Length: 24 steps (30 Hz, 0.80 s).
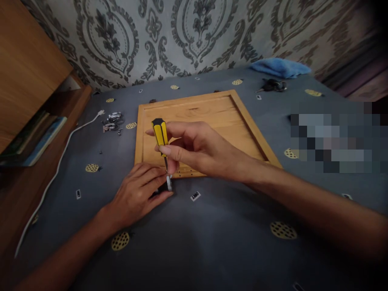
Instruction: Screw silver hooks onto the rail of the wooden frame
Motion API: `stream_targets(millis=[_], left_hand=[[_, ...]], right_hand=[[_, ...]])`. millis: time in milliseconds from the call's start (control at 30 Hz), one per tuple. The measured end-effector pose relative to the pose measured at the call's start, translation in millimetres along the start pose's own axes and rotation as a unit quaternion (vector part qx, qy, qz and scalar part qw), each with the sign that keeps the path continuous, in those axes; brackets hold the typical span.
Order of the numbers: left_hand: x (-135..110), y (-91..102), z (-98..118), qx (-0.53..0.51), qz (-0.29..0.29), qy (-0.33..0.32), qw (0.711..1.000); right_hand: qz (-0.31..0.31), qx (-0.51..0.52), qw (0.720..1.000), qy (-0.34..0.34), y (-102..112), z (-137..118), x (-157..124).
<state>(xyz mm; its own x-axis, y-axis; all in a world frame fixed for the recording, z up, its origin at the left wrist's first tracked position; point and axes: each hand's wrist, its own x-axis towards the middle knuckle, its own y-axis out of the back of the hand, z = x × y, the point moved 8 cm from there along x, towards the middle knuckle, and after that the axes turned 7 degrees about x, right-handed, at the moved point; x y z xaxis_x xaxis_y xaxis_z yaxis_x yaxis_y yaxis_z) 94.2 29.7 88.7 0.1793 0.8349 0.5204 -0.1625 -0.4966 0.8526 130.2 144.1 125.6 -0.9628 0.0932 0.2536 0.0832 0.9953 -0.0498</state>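
Observation:
My right hand is wrapped around a yellow and black screwdriver, held upright with its tip pointing down at the near edge of a wooden cabinet door. The door lies flat on a grey patterned bedsheet. My left hand rests on the sheet beside the door's near left edge, its fingers pinching a small metal hinge part right under the screwdriver tip.
Metal hinges and screws lie to the left of the door beside a white cable. A blue cloth and dark tool sit at the far right. Wooden shelves with books stand left.

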Motion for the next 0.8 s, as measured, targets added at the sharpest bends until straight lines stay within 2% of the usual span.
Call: stream_targets(millis=[100, 300, 367, 567, 800], left_hand=[[-0.3, -0.5, -0.2, 0.003, -0.003, 0.0, 1.0], [-1.1, -1.5, -1.0, -0.003, -0.009, 0.0, 1.0], [-0.4, -0.7, -0.6, -0.005, -0.008, -0.001, 1.0], [-0.5, 0.0, -0.4, -0.007, -0.01, 0.0, 1.0], [-1.7, -1.9, -1.8, -0.01, -0.008, 0.006, 1.0]], right_hand=[[0.0, 0.003, 1.0, 0.005, -0.1, 0.1, -0.5], [0.045, -0.035, 0.998, 0.04, 5.8, 2.5, 1.0], [0.036, -0.03, 0.998, 0.046, 6.5, 0.8, 1.7], [-0.023, -0.018, 1.0, 0.008, 1.7, -0.7, 1.1], [0.048, -0.038, 0.997, 0.037, 5.9, 0.5, 1.2]])
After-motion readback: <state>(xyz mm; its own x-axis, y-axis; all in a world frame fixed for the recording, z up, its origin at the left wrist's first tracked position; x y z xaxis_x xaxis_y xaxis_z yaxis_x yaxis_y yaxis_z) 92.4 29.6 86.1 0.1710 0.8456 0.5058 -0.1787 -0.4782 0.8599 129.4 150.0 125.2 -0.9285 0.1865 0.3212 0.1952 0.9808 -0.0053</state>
